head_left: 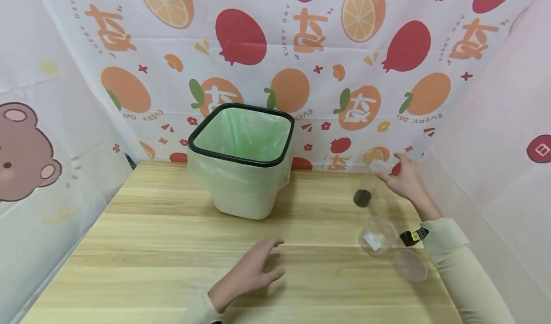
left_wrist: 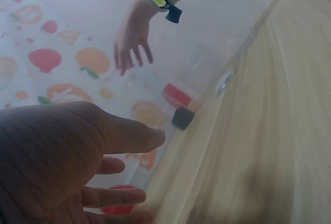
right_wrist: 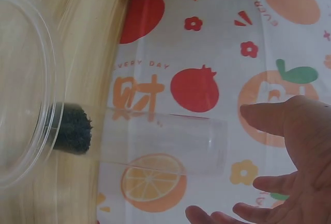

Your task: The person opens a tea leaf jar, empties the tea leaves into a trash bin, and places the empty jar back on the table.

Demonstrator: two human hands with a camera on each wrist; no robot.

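Observation:
Near the back right of the table stands a tall clear cylindrical container [right_wrist: 160, 141], upright, with dark flaky stuff [head_left: 362, 198] at its bottom. My right hand [head_left: 404, 178] is by its top, fingers spread and holding nothing. In the right wrist view a gap shows between that hand [right_wrist: 305, 162] and the container's upper end. A wide clear round tub [head_left: 379, 237] with a white label sits in front of it. Beside the tub lies a translucent round lid [head_left: 411, 265]. My left hand [head_left: 254, 269] hovers over the table's front middle, thumb and fingers apart, holding nothing.
A pale bin [head_left: 245, 192] with a black rim and a green-tinted clear liner stands at the back of the wooden table [head_left: 163, 247]. Fruit-printed cloth [head_left: 267, 85] hangs behind the table. Pale cloth walls [head_left: 495, 123] close in both sides.

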